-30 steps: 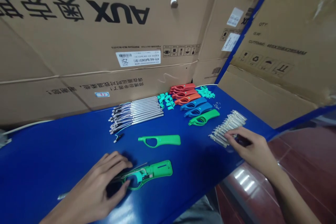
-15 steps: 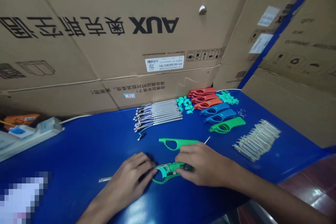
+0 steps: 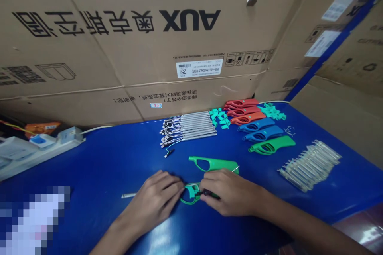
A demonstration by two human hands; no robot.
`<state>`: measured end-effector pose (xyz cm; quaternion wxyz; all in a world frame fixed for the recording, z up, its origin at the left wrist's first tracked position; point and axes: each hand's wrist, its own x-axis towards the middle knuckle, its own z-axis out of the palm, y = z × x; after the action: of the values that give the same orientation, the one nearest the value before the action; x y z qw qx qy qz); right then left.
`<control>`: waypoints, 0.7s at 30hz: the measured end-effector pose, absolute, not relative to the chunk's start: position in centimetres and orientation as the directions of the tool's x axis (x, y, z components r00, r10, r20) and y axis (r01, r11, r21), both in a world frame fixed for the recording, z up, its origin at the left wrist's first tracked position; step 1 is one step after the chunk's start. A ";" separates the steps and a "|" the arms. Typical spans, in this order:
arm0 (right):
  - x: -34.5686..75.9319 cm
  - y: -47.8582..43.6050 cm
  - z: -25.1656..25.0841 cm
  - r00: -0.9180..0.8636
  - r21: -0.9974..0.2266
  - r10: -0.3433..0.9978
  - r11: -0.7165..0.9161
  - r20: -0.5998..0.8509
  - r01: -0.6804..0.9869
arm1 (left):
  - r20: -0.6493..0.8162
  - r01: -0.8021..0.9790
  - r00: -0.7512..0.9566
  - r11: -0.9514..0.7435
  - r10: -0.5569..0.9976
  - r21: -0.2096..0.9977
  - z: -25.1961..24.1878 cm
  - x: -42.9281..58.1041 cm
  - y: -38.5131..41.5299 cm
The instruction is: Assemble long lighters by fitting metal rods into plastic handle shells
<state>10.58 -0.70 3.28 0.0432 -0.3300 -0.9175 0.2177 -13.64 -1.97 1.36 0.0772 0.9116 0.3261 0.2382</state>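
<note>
A person's left hand [image 3: 152, 203] is pressing, fingers together, on an open green lighter casing [image 3: 188, 198] on a blue table [image 3: 98, 159], while the right hand [image 3: 230, 193] is pinching a small dark part [image 3: 208, 194] against it.

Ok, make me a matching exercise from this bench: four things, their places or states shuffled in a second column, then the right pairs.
Things:
1. Left hand
2. Right hand
3. Clear tubes
4. Power strip

Places or states:
A. At the left end of the bench
B. Pinching a black part
C. Bundled at the bench's right side
D. Against the green shell

Pairs: 1-D, 2-B, 3-C, 4-A
</note>
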 end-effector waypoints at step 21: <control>23.7 2.8 9.0 -0.229 -0.180 0.842 0.354 0.488 0.918 | 0.356 0.647 0.649 -0.734 0.673 0.207 1.7 -15.3 -1.4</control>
<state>23.71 2.77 9.03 0.2598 -0.5638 -0.7806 -0.0727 -15.27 -1.40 1.74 0.0306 0.9075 0.3635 0.2083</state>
